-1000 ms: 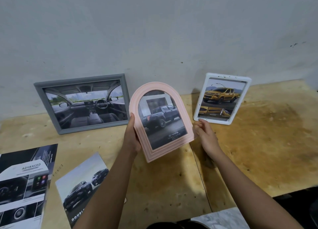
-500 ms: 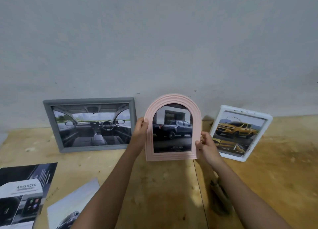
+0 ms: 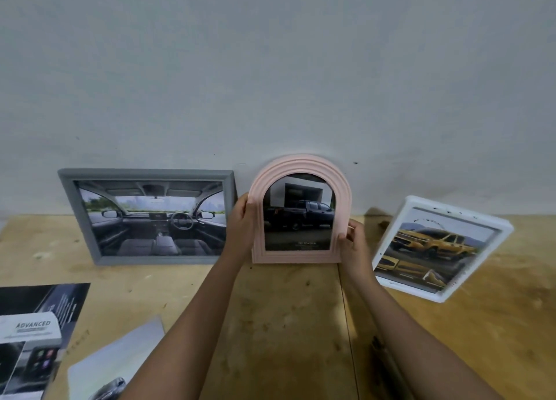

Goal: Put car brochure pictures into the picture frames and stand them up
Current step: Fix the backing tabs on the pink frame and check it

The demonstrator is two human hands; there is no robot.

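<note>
Pink arched frame [image 3: 301, 256] stands upright on the wooden surface [image 3: 285, 324], long axis vertical, arch up, picture facing the camera. Left hand [image 3: 242, 223] and right hand [image 3: 352, 243] have their fingers clamped on its 2 side edges.

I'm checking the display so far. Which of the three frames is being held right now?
The pink arched frame, in the middle: the left hand and right hand grip its sides. The grey frame and white frame stand untouched.

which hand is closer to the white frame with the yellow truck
Right. The right hand grips the pink arched frame's right edge, just left of the white frame; the left hand holds its far, left edge.
</note>
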